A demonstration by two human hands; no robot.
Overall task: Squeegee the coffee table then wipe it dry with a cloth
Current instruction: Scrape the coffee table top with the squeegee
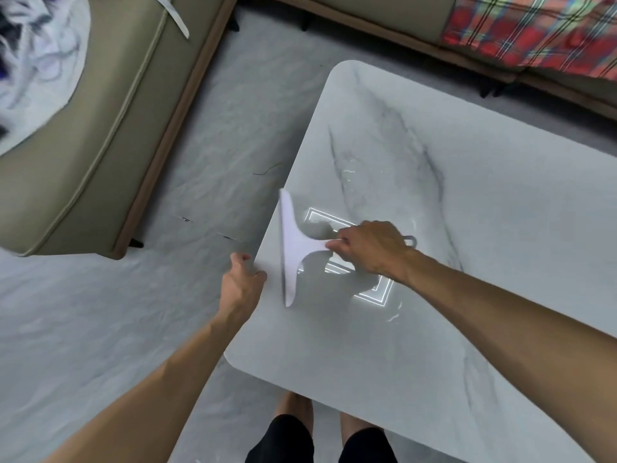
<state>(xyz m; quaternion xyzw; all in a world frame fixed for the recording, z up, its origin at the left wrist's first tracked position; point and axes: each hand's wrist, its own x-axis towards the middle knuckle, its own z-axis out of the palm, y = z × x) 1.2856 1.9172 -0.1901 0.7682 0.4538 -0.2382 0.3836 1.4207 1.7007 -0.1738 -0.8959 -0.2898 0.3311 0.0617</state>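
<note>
Right hand [370, 248] grips squeegee [293, 248] handle, hiding it; left hand [243, 279] clasps coffee table [484, 202] edge.

- A white worktop [484, 228] with grey marble veining and rounded corners fills the right of the view. Its glossy surface mirrors a rectangular light.
- A white squeegee [293, 248] sits with its long blade on the worktop, just beside the left edge and roughly parallel to it. The right hand [370, 245] grips its handle.
- Thin wet streaks [354, 172] glisten further along the worktop.
- The left hand [242, 279] grips the worktop's left edge.
- The worktop stands on a pale grey floor [217, 128], near a beige sofa [100, 145].
</note>
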